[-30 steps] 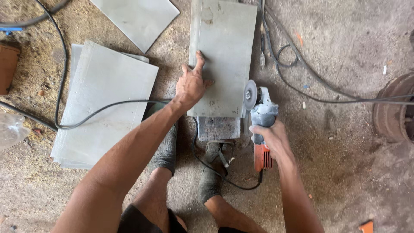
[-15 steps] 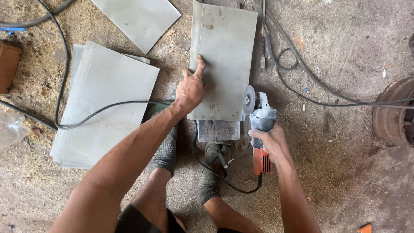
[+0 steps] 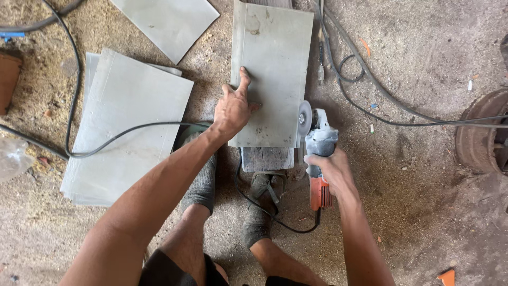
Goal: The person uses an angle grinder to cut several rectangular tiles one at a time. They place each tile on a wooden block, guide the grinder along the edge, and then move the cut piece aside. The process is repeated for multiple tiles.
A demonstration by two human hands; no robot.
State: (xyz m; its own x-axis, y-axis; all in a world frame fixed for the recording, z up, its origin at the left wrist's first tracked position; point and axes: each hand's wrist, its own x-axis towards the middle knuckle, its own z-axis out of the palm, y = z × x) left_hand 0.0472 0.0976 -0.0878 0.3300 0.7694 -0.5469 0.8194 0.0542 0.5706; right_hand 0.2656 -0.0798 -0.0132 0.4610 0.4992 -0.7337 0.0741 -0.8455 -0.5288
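Grinder at the sheet's edge
The left hand (image 3: 233,111) lies flat, fingers spread, on the grey metal sheet (image 3: 275,69); the right hand (image 3: 329,172), fingers wrapped tight, holds the angle grinder (image 3: 316,153).

Pale grey-green metal sheet (image 3: 275,69), orange-handled grey angle grinder (image 3: 316,159) (silver disc), black cable (image 3: 106,139), dark grey socks (image 3: 203,177).

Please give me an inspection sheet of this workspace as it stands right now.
Surface: dusty concrete floor.
Job's things: grey metal sheet on a wooden block; angle grinder, disc at the sheet's right edge.
Clutter: stack of sheets, another sheet, rusty drum, small scraps.
Grippers: left hand pressed flat on the sheet; right hand gripping the grinder.
Cables: black cable over the stack; more cables on the right.
Surroundings: person's feet in grey socks.
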